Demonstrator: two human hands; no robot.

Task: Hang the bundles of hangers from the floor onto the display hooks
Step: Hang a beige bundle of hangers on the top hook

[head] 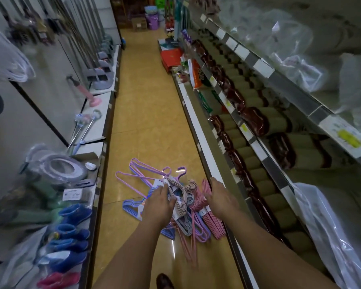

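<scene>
Thin looped wire hangers [182, 202], bundled.

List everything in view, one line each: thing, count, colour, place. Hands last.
hanger bundles: several, pink, purple, blue, grey, heaped on the floor mid-aisle
floor: one, tan, glossy
rubber boots: several, blue, one pink, low left shelf
plunger: one, pink, left shelf
rolled mats: many, olive and dark red, right shelves
plastic-wrapped goods: several, clear, top right shelf
left hand: on the heap, touching a grey bundle
right hand: over the pink bundle; grip unclear
</scene>
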